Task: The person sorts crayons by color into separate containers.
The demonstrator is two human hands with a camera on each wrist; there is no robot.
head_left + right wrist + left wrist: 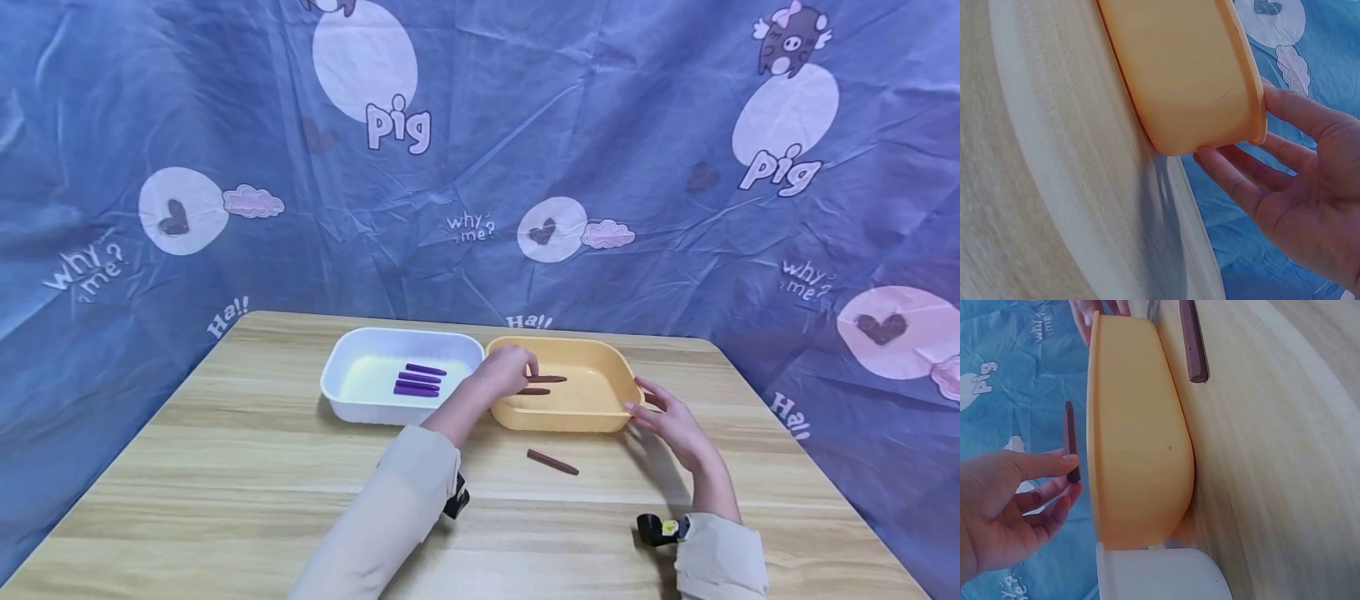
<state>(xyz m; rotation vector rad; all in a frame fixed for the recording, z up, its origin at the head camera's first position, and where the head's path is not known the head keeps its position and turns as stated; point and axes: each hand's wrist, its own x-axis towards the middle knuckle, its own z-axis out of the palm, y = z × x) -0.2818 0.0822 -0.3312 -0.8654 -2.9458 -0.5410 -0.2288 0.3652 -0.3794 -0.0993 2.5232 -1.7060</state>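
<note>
My left hand [507,372] is over the left part of a yellow plastic tray [581,422]. Its thumb and fingertips pinch a brown crayon [1070,440], which stands out past the rim in the left wrist view. Another brown crayon [535,392] shows in the tray close by the hand. At the tray's right end, my right hand [675,425] grips the rim, thumb on the edge and fingers against the outer wall, as the right wrist view shows. A third brown crayon [552,462] lies on the table in front of the tray.
A white tray [352,411] stands against the yellow tray's left side, with several purple crayons [417,384] lying in it. Both stand on a wood-grain table [225,467], and a blue printed cloth [465,275] hangs behind it.
</note>
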